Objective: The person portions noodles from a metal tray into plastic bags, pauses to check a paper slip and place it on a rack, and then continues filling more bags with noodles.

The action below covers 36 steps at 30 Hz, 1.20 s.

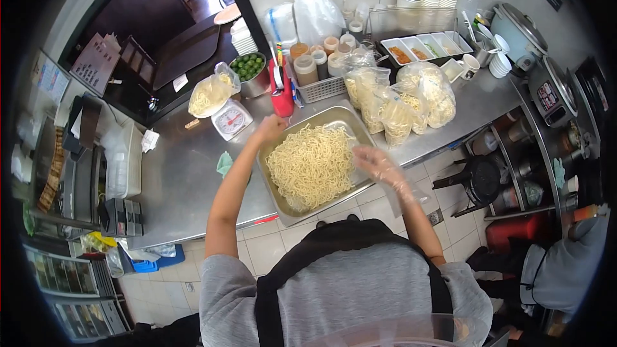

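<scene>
A rectangular metal tray (362, 183) lies at an angle on the counter, heaped with pale yellow noodles (312, 166). My left hand (271, 128) is bare and closed at the tray's far left edge, beside the red holder (280, 93). In a loose clear plastic glove, my right hand (378, 164) hovers over the tray's right side. Its fingers point toward the noodles, slightly apart and a little blurred, with nothing visible in them. Bagged noodles (393, 115) stand just beyond the tray's right corner.
A dial scale (231, 119) stands left of the tray, with an open noodle bag (209, 96) behind it. Green limes (248, 67) fill a metal pot. Sauce bottles (306, 69) stand in a basket. A black stool (479, 180) and another person (562, 263) are at right.
</scene>
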Available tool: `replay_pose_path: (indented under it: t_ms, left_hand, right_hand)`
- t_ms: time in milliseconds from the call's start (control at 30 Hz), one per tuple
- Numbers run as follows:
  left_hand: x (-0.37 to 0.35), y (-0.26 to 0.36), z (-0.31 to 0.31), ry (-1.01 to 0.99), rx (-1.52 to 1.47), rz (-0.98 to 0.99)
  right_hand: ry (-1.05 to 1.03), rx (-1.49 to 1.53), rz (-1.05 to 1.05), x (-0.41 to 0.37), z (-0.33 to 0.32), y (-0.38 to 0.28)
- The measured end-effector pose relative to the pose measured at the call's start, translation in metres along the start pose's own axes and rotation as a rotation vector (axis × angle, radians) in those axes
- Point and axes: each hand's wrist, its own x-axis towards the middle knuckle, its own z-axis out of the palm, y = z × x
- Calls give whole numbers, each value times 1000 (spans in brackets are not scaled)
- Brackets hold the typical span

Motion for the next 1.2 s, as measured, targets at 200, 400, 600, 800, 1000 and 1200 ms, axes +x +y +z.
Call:
replay_pose_path:
  t_ms: [200, 400, 600, 800, 1000, 1200]
  left_hand:
    - [7, 17, -15, -128, 53, -47]
    - [39, 4, -9, -269, 22, 125]
    - [53, -58, 25, -187, 206, 375]
    - [3, 31, -41, 0, 132, 78]
    - [-45, 96, -60, -139, 65, 294]
    - [44, 69, -12, 28, 155, 376]
  right_hand:
    - [-49, 12, 91, -13, 13, 16]
    - [-49, -1, 60, -12, 14, 2]
    - [-3, -61, 13, -17, 1, -9]
    - [68, -71, -28, 2, -12, -3]
    - [48, -160, -178, 56, -17, -52]
    - [76, -17, -255, 66, 4, -68]
